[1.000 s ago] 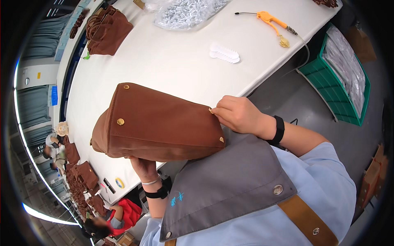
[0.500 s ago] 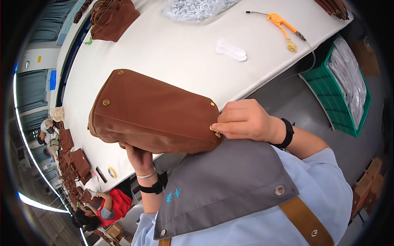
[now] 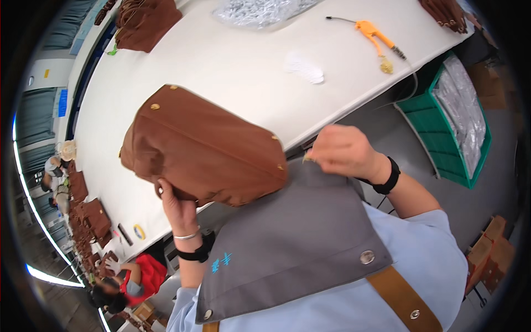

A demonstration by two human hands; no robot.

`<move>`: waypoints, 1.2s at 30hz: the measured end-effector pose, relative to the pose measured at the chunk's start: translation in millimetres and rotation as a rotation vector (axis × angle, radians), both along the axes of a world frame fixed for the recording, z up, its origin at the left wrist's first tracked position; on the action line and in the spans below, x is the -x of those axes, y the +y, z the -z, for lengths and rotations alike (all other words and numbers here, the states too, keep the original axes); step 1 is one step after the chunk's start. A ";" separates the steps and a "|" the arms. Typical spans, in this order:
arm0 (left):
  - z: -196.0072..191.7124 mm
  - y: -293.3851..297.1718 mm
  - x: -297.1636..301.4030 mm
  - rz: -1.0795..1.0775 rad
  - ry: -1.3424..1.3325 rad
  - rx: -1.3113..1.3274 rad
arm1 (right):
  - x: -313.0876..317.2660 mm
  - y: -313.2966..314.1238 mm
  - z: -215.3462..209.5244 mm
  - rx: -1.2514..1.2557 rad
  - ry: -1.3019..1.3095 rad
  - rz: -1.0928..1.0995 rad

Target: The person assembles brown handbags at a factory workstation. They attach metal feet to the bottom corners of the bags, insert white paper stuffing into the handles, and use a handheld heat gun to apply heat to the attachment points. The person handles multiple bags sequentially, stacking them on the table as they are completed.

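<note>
A brown handbag (image 3: 215, 144) is tipped so that its base faces up, leaning against my grey apron (image 3: 298, 232) at the table's edge. Small brass-coloured studs sit near the base's corners. My left hand (image 3: 178, 210) grips the bag's lower left side, the thumb on top and the other fingers hidden beneath. To the right of the bag, apart from it, my right hand (image 3: 345, 152) is closed in a pinch. A tiny yellowish scrap (image 3: 307, 158) sticks out from its fingertips; what it is exactly is too small to tell.
On the white table (image 3: 221, 72) lie an orange air blow gun (image 3: 376, 36) with a hose, a white scalloped strip (image 3: 304, 67) and a clear bag of small pieces (image 3: 257, 12). A green crate (image 3: 431, 122) stands at right. Co-workers sit along the left, one in red (image 3: 146, 279).
My right hand has come away from the bag's right corner stud, moving right with the yellowish scrap. The bag has tilted a little, and my left thumb now shows on its side.
</note>
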State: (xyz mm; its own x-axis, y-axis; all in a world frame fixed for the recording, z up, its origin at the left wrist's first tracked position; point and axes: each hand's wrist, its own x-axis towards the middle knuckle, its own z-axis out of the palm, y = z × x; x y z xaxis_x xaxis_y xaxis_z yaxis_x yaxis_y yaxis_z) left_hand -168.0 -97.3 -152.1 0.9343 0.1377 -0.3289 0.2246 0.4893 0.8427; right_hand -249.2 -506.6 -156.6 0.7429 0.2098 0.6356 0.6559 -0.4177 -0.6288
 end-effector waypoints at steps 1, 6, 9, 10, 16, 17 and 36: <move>6.4 4.0 -4.9 -0.058 -0.009 -0.021 | -1.8 -14.7 6.7 -0.011 0.033 0.116; 5.8 -26.5 -18.2 0.078 0.126 0.057 | -14.1 -132.7 78.1 0.198 0.204 0.839; 21.7 -29.0 -27.5 0.193 0.168 0.165 | -18.2 -214.6 110.0 0.696 0.282 1.086; 24.5 -40.1 -36.0 0.207 0.171 0.215 | -19.2 -231.6 112.8 0.705 0.252 1.124; 52.3 -80.2 -74.7 -0.024 0.194 0.481 | -35.7 -249.8 143.7 1.181 0.417 0.892; 64.7 -81.2 -69.5 -0.017 0.176 0.492 | -34.1 -247.5 144.0 1.154 0.422 0.874; 146.0 -16.7 -31.7 -0.079 0.257 -0.274 | -23.6 -241.8 156.3 0.771 0.475 1.115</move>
State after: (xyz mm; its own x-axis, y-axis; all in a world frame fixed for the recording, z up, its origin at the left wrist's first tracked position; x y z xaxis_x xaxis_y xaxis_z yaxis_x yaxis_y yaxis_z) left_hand -136.2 -114.0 -298.1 0.8093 0.3214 -0.4917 0.4158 0.2780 0.8659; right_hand -225.6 -748.4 -312.9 0.8516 -0.4410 0.2834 -0.4386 -0.8955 -0.0755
